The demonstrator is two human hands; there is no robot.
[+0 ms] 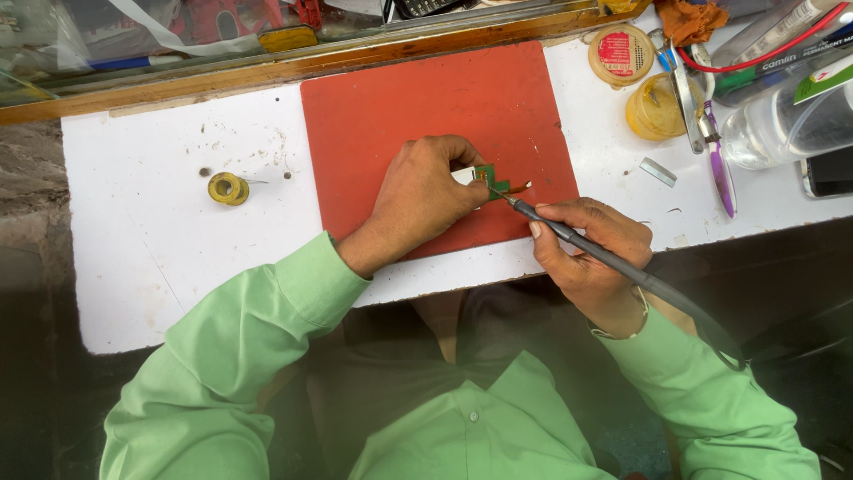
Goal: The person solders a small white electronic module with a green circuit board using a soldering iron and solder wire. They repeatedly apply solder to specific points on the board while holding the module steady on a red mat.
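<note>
My left hand (425, 197) presses down on a small green circuit board (489, 177) with a white part, on the red mat (382, 116). Its fingers cover most of the board. My right hand (591, 249) grips a dark grey soldering iron (569, 238) like a pen. The iron's thin tip touches the board's right edge, beside a small brown strip (520, 188). The iron's cable runs back over my right wrist. Both sleeves are light green.
A yellow solder spool (227, 188) lies on the white worktop (160, 240) at the left. At the right stand a round tin with a red label (620, 53), a yellow tub (653, 108), tweezers (682, 93), a purple tool (721, 169) and a clear bottle (791, 124). A wooden ledge (267, 69) borders the back.
</note>
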